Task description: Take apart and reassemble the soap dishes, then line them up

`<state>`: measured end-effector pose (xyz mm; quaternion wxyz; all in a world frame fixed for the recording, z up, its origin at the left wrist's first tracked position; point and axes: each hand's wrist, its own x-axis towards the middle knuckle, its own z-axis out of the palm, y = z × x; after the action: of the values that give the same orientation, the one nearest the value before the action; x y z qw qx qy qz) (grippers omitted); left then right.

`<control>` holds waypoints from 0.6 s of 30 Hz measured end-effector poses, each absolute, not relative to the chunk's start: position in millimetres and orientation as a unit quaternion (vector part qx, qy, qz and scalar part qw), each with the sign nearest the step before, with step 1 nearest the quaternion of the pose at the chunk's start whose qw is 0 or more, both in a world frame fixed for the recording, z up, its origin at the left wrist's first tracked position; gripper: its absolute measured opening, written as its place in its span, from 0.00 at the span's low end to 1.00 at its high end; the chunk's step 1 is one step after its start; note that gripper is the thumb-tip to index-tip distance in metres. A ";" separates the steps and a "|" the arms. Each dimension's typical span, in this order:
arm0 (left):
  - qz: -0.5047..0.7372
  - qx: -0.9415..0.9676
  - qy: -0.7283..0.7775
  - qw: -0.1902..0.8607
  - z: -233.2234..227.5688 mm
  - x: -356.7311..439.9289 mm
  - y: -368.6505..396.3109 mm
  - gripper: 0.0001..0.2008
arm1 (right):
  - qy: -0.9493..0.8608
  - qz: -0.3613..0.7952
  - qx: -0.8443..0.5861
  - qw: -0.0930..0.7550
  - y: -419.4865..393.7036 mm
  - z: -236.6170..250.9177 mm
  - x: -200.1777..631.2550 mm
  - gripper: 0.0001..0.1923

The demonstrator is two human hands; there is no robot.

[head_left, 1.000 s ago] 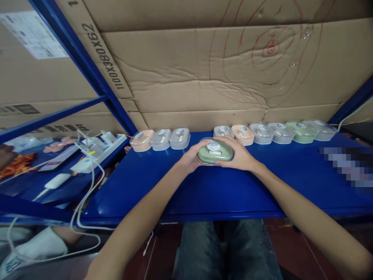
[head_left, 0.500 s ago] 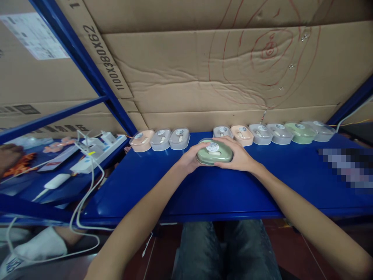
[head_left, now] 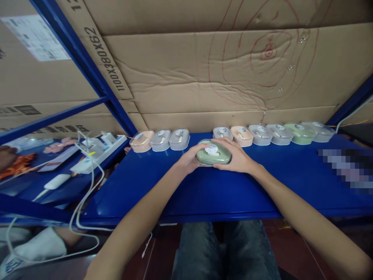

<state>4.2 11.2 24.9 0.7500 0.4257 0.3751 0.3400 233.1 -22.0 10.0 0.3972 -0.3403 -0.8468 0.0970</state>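
Above the blue shelf [head_left: 175,194], a green plastic box [head_left: 221,157] with rounded corners, a clear lid and a round white label is held between both hands. My left hand [head_left: 189,159] is closed around its left end, the thumb on top by the label. Around the right end wraps my right hand [head_left: 237,155], its fingers along the far and near sides. Just behind that hand, a grey box [head_left: 223,132] and a peach box [head_left: 241,136] of the same shape stand in a row. The underside of the held box is hidden.
More such boxes line the back: three at left, including a peach box [head_left: 142,142], and several at right, including another green box [head_left: 301,134]. A power strip [head_left: 99,155] with white cables [head_left: 83,202] lies left of the blue post. Another person's hand [head_left: 10,155] is at far left.
The green box and both hands have shifted very slightly left. The grip is the same, and the boxes in the row have not moved.
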 end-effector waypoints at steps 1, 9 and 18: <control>0.340 0.427 0.378 0.748 25.4 4.3 10.9 0.16 | -0.846 0.099 -0.342 0.398 -22.0 10.0 232.8 0.48; 0.356 0.436 0.382 0.733 25.9 6.3 9.9 0.17 | -0.834 0.141 -0.345 0.408 -21.6 10.6 230.8 0.47; 0.400 0.464 0.339 0.714 22.3 3.2 13.5 0.24 | -0.564 0.508 -0.419 0.499 -11.4 3.2 226.7 0.30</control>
<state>3.2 13.5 22.3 0.7137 0.4638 0.3393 0.4004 226.7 -11.4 3.2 0.4991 -0.4192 -0.5635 0.5076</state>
